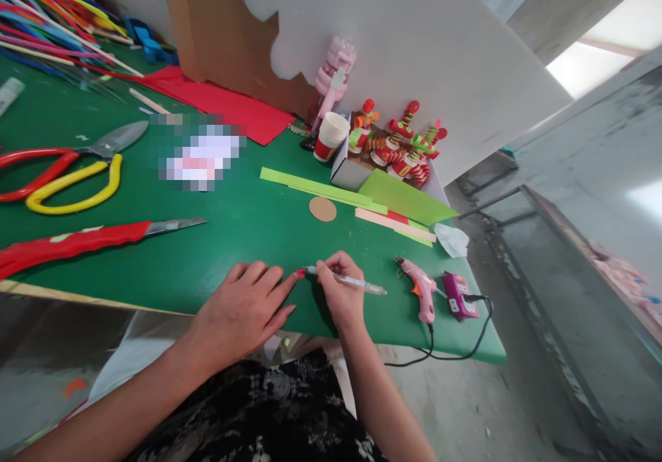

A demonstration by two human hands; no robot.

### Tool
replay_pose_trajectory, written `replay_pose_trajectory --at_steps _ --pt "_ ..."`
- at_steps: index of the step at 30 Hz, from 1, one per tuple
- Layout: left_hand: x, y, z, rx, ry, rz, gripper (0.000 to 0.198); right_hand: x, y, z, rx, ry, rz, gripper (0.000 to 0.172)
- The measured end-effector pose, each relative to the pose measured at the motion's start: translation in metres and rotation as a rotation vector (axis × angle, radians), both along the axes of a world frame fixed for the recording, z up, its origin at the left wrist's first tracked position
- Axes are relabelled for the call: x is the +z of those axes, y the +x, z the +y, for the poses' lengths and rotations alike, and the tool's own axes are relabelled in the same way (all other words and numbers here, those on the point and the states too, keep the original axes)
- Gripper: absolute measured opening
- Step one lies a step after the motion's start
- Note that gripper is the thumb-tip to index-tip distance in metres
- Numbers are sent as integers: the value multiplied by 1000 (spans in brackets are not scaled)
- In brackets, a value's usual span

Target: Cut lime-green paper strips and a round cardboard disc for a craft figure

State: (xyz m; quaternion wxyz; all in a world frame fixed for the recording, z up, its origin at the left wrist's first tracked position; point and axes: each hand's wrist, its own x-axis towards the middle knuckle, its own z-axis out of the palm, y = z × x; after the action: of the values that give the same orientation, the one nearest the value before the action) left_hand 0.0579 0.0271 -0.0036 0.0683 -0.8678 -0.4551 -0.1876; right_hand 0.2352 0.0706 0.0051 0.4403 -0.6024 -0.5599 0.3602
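Note:
My right hand (342, 286) is closed around a clear-barrelled pen (362, 283), its tip pointing left at a tiny red piece (301, 273) on the green table (227, 252). My left hand (248, 303) lies palm down at the table's front edge, fingers stretched out. Its index fingertip presses on the red piece, partly covering it. Just beyond the hands lies a brown cardboard disc (323, 209). Green paper strips (325, 192) and a pale strip (396, 225) lie past it. To the right of my right hand is a pink glue gun (421, 289).
Scissors (77, 165) and a red-handled knife (103, 236) lie at left. Behind are red paper (222, 105), paper cups (331, 136) and a box (356, 167) of spring-necked paper figures. A purple power adapter (460, 295) with a black cord sits at the right edge.

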Motion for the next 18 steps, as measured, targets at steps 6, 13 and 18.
replay_pose_trajectory --at_steps 6,13,18 --pt "0 -1 1 -22 23 -8 38 0 8 -3 38 -68 178 35" --pt "1 -8 -1 -86 41 -55 34 7 29 -12 259 114 -227 25" --pt "0 -3 -3 -70 36 -24 33 7 30 -17 371 112 -350 29"
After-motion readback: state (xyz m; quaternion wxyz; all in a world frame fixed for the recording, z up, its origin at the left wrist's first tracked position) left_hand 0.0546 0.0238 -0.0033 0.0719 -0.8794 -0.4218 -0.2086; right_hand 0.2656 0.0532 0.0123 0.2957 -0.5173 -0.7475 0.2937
